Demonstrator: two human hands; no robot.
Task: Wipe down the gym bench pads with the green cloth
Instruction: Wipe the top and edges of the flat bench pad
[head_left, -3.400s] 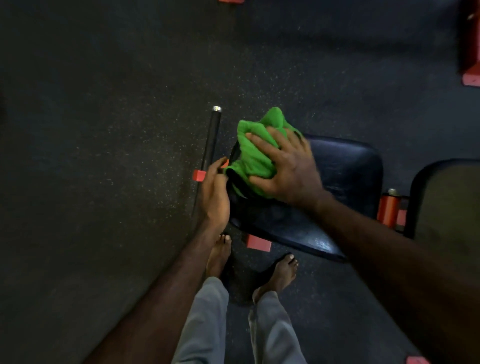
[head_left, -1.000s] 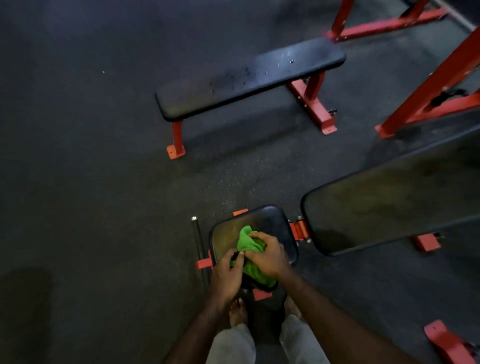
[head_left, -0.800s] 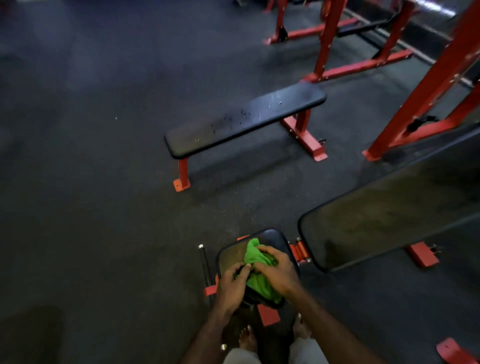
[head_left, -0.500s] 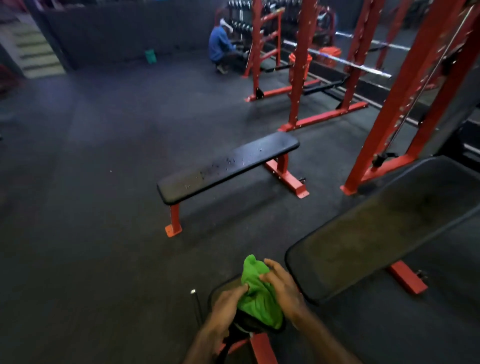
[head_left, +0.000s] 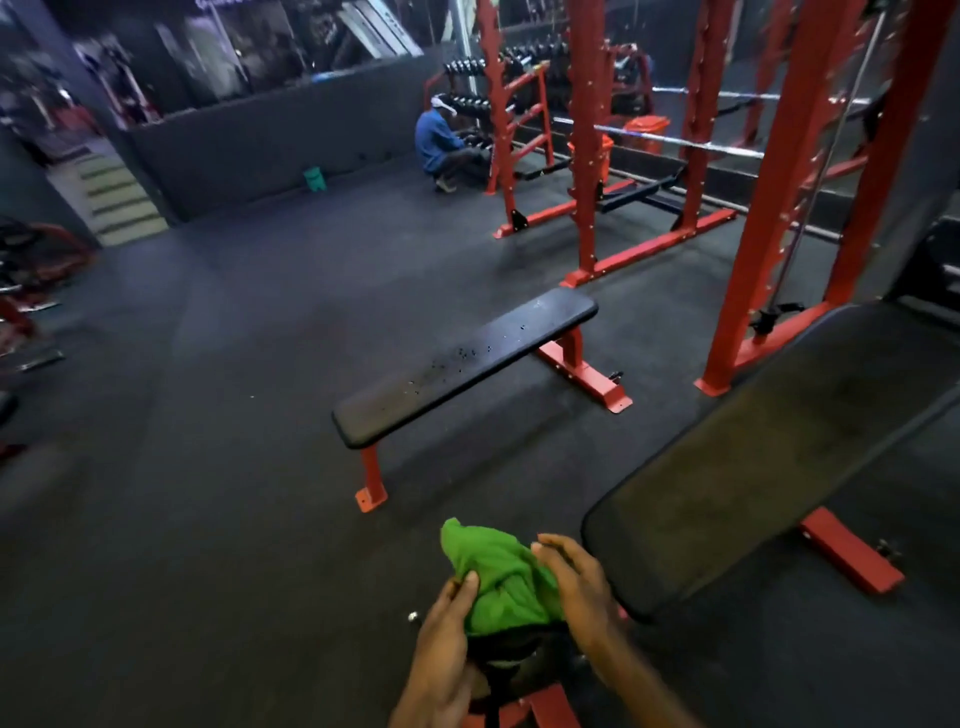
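At the bottom centre of the frame both hands gather a crumpled green cloth (head_left: 498, 574), soft and bunched into a peaked wad. The left hand (head_left: 445, 642) pinches its lower left edge with curled fingers; the right hand (head_left: 579, 590) cups its right side, fingers bent over the folds. Just to the right slopes the inclined pad (head_left: 769, 457), matte black and rounded. Above centre stands a flat bench (head_left: 462, 366), its smooth black pad dotted with droplets, on red steel legs.
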